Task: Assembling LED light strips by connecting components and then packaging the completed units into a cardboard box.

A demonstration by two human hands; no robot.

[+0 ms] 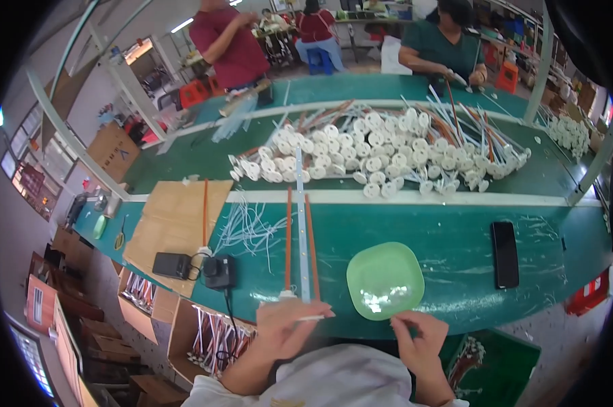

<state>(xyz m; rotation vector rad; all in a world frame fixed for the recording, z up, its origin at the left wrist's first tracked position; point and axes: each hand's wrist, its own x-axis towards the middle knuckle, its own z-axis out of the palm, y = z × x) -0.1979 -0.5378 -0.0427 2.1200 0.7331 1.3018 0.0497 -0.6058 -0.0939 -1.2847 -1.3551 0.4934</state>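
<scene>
Far left on the green table (pixel 456 237): cardboard sheet (pixel 174 220), black box (pixel 171 265) and adapter (pixel 220 271). Loose white ties (pixel 249 227) beside them. Left hand (pixel 289 325), fingers closed on the near end of a white tube (pixel 302 230) that runs away across the table, an orange rod (pixel 287 237) on either side. Green dish (pixel 385 279) just right, small white bits inside. Right hand (pixel 422 332) at dish's near rim, fingertips pinched; held item too small to tell. Phone (pixel 505 254) further right. Pile of white-capped tubes (pixel 381 152) beyond.

Your green workbench (pixel 415 237) carries a green dish (pixel 385 279), a black phone (pixel 505 254) to its right, and cardboard (pixel 174 227) well to its left.
</scene>
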